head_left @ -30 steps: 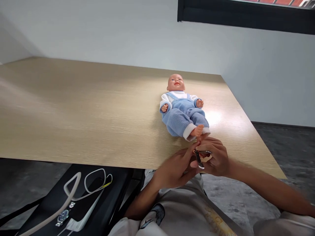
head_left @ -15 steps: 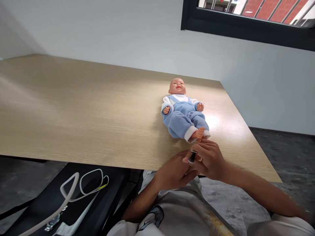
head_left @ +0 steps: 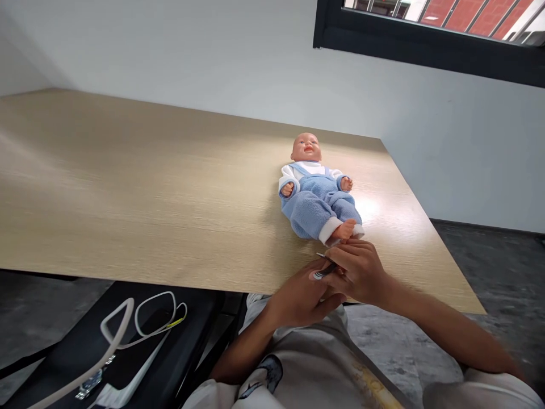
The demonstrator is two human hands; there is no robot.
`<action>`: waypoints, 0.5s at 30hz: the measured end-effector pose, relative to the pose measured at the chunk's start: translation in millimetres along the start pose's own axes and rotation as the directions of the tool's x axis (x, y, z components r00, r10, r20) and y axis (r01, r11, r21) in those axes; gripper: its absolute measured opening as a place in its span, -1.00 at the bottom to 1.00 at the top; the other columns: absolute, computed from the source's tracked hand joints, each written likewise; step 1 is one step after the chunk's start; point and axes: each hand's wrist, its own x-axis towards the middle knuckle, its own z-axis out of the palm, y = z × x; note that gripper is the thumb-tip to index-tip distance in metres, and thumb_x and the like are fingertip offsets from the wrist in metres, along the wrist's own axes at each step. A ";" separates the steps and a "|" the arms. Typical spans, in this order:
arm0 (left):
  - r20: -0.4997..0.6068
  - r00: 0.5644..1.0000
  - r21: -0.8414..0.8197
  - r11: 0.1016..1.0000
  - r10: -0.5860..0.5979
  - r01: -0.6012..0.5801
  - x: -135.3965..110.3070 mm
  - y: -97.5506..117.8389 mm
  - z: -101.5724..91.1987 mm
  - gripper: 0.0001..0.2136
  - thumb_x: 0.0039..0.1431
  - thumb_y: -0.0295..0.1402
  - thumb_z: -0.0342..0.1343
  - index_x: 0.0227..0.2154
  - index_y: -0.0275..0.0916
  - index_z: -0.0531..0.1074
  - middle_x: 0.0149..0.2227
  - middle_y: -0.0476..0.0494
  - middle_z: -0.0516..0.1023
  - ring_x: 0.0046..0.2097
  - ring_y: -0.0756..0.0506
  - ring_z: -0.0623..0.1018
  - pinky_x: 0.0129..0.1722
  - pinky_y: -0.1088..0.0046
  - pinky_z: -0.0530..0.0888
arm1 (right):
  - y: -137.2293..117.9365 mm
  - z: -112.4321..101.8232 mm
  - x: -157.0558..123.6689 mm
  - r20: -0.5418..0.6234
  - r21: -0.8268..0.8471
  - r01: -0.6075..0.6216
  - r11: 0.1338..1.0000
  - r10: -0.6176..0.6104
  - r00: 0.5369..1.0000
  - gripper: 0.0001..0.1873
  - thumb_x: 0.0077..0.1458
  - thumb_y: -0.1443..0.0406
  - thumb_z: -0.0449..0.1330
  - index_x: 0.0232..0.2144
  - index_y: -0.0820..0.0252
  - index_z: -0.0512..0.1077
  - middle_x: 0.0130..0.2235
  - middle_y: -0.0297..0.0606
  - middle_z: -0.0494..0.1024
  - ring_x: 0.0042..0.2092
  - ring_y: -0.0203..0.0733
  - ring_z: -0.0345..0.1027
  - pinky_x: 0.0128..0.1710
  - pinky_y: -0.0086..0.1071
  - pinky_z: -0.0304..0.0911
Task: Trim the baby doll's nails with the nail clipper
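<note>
My right hand [head_left: 361, 272] is closed around a small black-and-silver tool [head_left: 325, 271] that looks like a nail clipper; a thin metal piece sticks out from its dark body. Beneath and beside it lies my left hand [head_left: 300, 296], touching the right, with its thumb stretched out. The other left fingers are largely covered, so what they do is hidden. Just beyond my hands a baby doll [head_left: 313, 193] in blue fleece overalls and a white top lies on its back, feet toward me. My right knuckles are close to its bare foot [head_left: 344, 229]; contact cannot be made out.
The doll lies on a wooden table [head_left: 170, 187], whose right edge [head_left: 434, 227] slants away toward the wall. At lower left, a black chair seat [head_left: 187, 324] carries a looped white cable [head_left: 140, 318], a metal-band wristwatch [head_left: 91, 383] and a flat dark object. A dark-framed window [head_left: 383, 37] is above.
The black-and-silver tool has turned in my right hand, and its thin metal piece now shows at an angle. My hands stay together in nearly the same spot. The doll has not moved.
</note>
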 end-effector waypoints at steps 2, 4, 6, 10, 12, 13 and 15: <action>-0.001 1.000 -0.006 1.000 0.003 -0.003 0.3 -0.3 0.4 -0.85 0.30 -0.36 -0.01 -0.15 -0.26 0.40 -0.03 -0.24 0.51 0.11 -0.24 0.46 0.14 0.18 0.49 | 0.2 1.0 -0.6 -0.012 -0.003 -0.003 1.000 0.003 1.000 -0.62 0.26 0.08 0.19 -0.52 0.16 0.37 -0.60 -0.39 0.42 -0.54 -0.30 0.27 -0.44 -0.36 0.06; -0.003 1.000 -0.009 1.000 0.001 -0.001 0.0 -0.5 0.8 -0.85 0.31 -0.35 -0.01 -0.16 -0.26 0.41 -0.02 -0.25 0.51 0.13 -0.25 0.45 0.14 0.16 0.49 | 0.3 2.0 -1.3 -0.021 -0.002 -0.005 1.000 0.005 1.000 -0.66 0.26 0.11 0.20 -0.50 0.17 0.40 -0.58 -0.38 0.46 -0.52 -0.29 0.31 -0.43 -0.36 0.10; -0.006 1.000 -0.002 1.000 -0.006 0.006 -0.8 -0.7 1.3 -0.84 0.32 -0.33 -0.01 -0.17 -0.26 0.42 -0.01 -0.26 0.51 0.09 -0.25 0.47 0.14 0.14 0.49 | 0.5 3.3 -2.4 -0.031 0.007 -0.002 1.000 0.003 1.000 -0.70 0.25 0.13 0.21 -0.46 0.17 0.44 -0.55 -0.36 0.52 -0.50 -0.28 0.37 -0.40 -0.37 0.14; 0.036 0.997 0.031 0.998 -0.062 0.061 -3.0 -0.4 1.7 -0.80 0.33 -0.29 -0.03 -0.16 -0.25 0.44 -0.04 -0.24 0.53 -0.05 -0.20 0.53 0.08 0.15 0.52 | 1.4 6.5 -5.2 -0.061 0.023 -0.007 1.000 0.009 0.998 -0.72 0.26 0.12 0.19 -0.37 0.19 0.49 -0.46 -0.29 0.61 -0.45 -0.24 0.45 -0.39 -0.36 0.20; 0.032 0.997 0.029 0.997 -0.070 0.069 -3.4 0.2 1.4 -0.80 0.34 -0.29 -0.03 -0.16 -0.26 0.45 -0.04 -0.23 0.53 -0.07 -0.20 0.54 0.06 0.16 0.53 | 1.4 7.2 -5.9 -0.061 0.024 -0.017 1.000 0.018 0.998 -0.71 0.25 0.11 0.20 -0.38 0.19 0.50 -0.46 -0.28 0.62 -0.46 -0.24 0.44 -0.40 -0.36 0.19; 0.019 0.998 0.021 0.998 -0.063 0.063 -3.4 0.4 1.2 -0.80 0.33 -0.29 -0.01 -0.16 -0.26 0.45 -0.04 -0.23 0.53 -0.05 -0.20 0.54 0.07 0.16 0.53 | 1.3 7.4 -5.9 -0.056 0.025 -0.020 0.999 0.021 0.998 -0.71 0.25 0.12 0.20 -0.40 0.19 0.49 -0.47 -0.28 0.61 -0.46 -0.25 0.44 -0.41 -0.36 0.19; 0.002 0.999 -0.001 0.999 -0.042 0.042 -3.2 0.1 1.1 -0.81 0.32 -0.30 0.01 -0.14 -0.26 0.44 -0.01 -0.24 0.52 0.04 -0.23 0.51 0.13 0.16 0.50 | 1.1 7.7 -5.7 -0.048 0.032 -0.027 0.999 0.029 0.998 -0.71 0.26 0.14 0.20 -0.43 0.19 0.48 -0.49 -0.30 0.59 -0.48 -0.27 0.42 -0.42 -0.36 0.17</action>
